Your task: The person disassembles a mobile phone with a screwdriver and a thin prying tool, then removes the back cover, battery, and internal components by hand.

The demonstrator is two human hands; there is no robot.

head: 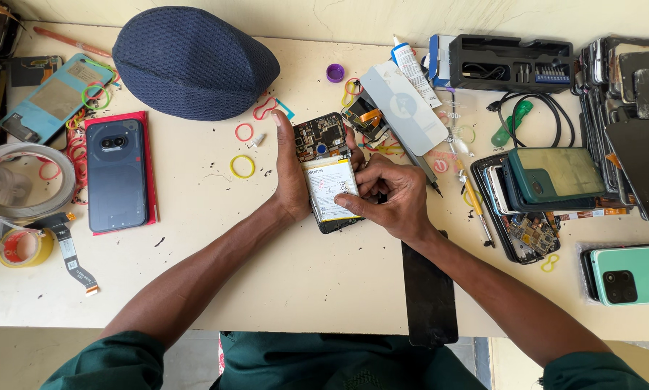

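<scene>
Left hand flat, upright; right hand curled, seemingly pinching

Opened phone, back off, white battery exposed, flat on table.

Between the left hand and right hand lies an opened phone with a white battery. Beyond the left hand sits a navy mesh cap; farther left, a slate-blue phone on red. The tabletop is cream.

Bright, even daylight, soft short shadows, sharp focus throughout, with slight wide-angle bending at the edges.
</scene>
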